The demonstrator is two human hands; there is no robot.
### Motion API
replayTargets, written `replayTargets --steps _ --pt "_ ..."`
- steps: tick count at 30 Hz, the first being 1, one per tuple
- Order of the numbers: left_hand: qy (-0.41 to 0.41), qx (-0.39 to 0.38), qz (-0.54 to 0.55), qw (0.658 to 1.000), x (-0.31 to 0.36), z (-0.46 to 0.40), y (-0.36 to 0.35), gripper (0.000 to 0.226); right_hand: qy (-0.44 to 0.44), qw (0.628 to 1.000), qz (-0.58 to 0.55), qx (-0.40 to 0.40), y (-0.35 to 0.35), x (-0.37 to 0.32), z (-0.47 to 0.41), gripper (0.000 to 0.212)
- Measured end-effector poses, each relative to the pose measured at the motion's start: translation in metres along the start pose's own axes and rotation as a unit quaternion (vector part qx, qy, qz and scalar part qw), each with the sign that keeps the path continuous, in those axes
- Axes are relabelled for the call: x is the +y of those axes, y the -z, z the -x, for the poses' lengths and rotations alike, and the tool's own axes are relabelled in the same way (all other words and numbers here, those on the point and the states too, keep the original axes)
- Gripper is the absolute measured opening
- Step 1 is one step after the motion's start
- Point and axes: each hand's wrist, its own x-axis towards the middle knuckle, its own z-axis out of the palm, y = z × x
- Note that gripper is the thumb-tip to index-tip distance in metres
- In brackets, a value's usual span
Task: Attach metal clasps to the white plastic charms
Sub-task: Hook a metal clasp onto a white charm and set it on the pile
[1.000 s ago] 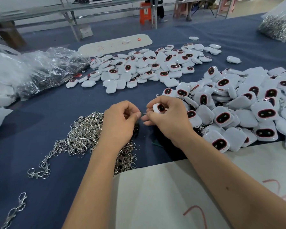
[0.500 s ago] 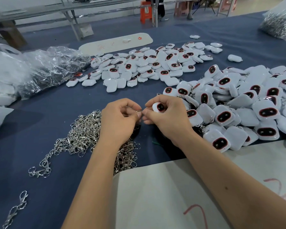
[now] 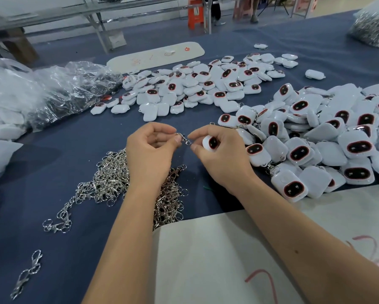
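Note:
My left hand pinches a small metal clasp between thumb and forefinger. My right hand holds a white plastic charm with a dark red-rimmed oval face, its fingertips meeting the clasp's lower end. Both hands hover just above the blue table. A heap of silver clasps lies under and left of my left wrist. A big pile of white charms spreads to the right, and a second pile lies farther back.
Clear plastic bags lie at the left, and a bag of metal parts at the far right. White boards lie near me and at the back. Loose clasps sit lower left on the blue cloth.
My hands have drawn slightly apart and risen a little, so the clasp now shows between the fingertips. The charm has stayed in my right hand.

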Motion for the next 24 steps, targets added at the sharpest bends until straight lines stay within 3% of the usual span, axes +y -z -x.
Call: replayTargets --steps 5,9,15,24 --pt "-0.007 -0.029 -0.059 0.998 -0.0016 -0.0006 -0.0019 0.023 0.019 0.998 -0.011 0.052 0.0008 -0.0009 0.0005 0.021" --pt "-0.069 -0.072 -0.129 0.987 0.0007 0.0046 -0.0033 0.03 0.043 0.997 0.017 0.062 0.0 -0.0006 0.0021 0.023" --pt "-0.093 -0.082 -0.125 0.984 0.0022 0.0064 -0.0073 0.014 0.069 0.994 0.037 0.072 -0.002 -0.0008 0.0042 0.026" --pt "-0.09 -0.118 -0.156 0.976 -0.0049 0.003 -0.0081 0.016 0.069 0.995 0.047 0.062 -0.0014 -0.0047 0.0065 0.026"
